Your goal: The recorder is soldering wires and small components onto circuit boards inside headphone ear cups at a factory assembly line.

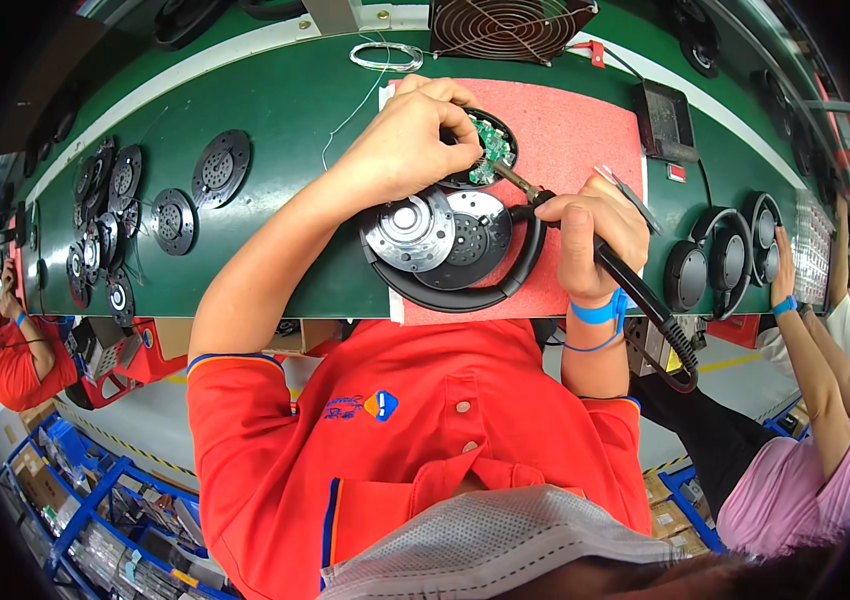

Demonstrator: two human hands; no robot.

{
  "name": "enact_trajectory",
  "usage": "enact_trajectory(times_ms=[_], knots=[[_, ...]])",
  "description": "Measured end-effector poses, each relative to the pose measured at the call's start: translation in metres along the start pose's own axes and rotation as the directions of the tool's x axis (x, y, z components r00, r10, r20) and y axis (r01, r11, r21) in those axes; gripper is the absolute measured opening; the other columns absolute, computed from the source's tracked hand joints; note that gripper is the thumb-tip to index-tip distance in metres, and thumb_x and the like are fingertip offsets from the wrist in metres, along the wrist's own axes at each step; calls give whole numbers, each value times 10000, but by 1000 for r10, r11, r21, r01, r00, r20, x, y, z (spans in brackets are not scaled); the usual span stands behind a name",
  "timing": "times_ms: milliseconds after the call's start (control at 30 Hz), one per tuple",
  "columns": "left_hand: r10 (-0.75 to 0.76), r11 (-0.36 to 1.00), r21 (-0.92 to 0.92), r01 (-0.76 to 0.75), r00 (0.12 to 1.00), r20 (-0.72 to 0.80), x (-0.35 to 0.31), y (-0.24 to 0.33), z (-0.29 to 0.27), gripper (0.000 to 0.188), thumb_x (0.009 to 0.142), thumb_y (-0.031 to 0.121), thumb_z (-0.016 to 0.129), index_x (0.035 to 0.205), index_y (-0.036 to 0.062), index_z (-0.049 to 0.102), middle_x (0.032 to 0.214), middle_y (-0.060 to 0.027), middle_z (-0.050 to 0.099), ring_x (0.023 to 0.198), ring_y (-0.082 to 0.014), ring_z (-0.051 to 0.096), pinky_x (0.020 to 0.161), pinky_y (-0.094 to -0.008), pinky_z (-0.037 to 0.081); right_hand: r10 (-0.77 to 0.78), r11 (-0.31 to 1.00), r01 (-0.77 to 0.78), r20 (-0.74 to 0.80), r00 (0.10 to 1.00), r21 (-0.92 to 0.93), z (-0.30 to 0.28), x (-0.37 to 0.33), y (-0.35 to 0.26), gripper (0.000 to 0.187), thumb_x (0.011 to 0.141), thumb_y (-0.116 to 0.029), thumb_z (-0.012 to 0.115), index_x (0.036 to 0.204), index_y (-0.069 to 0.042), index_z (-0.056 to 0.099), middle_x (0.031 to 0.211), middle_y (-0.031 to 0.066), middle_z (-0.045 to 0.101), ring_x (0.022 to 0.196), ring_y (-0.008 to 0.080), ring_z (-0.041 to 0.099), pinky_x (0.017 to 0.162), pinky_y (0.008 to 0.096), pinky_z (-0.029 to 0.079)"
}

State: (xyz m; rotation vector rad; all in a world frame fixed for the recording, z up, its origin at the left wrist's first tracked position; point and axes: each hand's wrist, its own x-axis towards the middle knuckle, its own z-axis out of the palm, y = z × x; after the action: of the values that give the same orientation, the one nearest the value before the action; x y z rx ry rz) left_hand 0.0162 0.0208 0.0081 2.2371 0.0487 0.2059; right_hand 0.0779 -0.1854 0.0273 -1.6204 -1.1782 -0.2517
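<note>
My left hand [410, 140] is closed in a pinch at the left edge of a green circuit board [490, 150]; what its fingertips hold is too small to make out. The board sits in a round black headphone ear cup. My right hand [600, 235] grips a soldering iron [518, 181], its tip at the board. Nearer to me lie a shiny round plate [407, 232] and a black speaker plate [475, 240], inside the curve of a black headband [465, 298]. A pair of tweezers [633, 198] shows beside my right hand; whether I hold it is unclear.
A pink mat [575, 120] lies under the work on the green table. Several round black speaker plates [175, 222] spread at left. Farther back are a wire coil [386, 57], a fan [510, 28] and a black tray [665, 120]. Headphones [728, 262] and a co-worker's hand [783, 270] are at right.
</note>
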Motion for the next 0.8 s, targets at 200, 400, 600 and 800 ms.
enact_trajectory(times_ms=[200,400,600,800], knots=[[-3,1000,-7,3,1000,10,0,-3,0,143,691,144,686,780,36,719,1117,-97,615,1111,-292,458,992,-378,361,-23,1000,24,-57,998,18,-2,-4,2,291,883,-131,523,660,31,617,573,94,596,466,163,458,456,293,329],[8,1000,6,-8,1000,3,1,-2,1,143,694,143,684,782,36,720,1110,-98,620,1100,-290,470,985,-377,369,-31,999,32,-93,995,16,-3,-4,4,294,888,-127,511,667,36,616,575,95,595,469,160,460,454,289,320],[32,999,16,-32,999,-33,0,1,2,139,697,143,682,783,41,718,1073,-102,635,1058,-291,495,954,-372,393,-38,999,40,-99,994,14,-2,-4,5,265,877,-104,521,674,38,617,576,98,593,469,162,466,452,288,335],[29,999,18,-28,998,-51,-1,1,4,99,735,122,666,771,30,661,1064,-56,630,1034,-255,497,972,-354,358,-43,999,45,-104,994,19,-2,-5,6,256,873,-98,525,678,38,617,578,100,592,469,162,470,449,284,344]])
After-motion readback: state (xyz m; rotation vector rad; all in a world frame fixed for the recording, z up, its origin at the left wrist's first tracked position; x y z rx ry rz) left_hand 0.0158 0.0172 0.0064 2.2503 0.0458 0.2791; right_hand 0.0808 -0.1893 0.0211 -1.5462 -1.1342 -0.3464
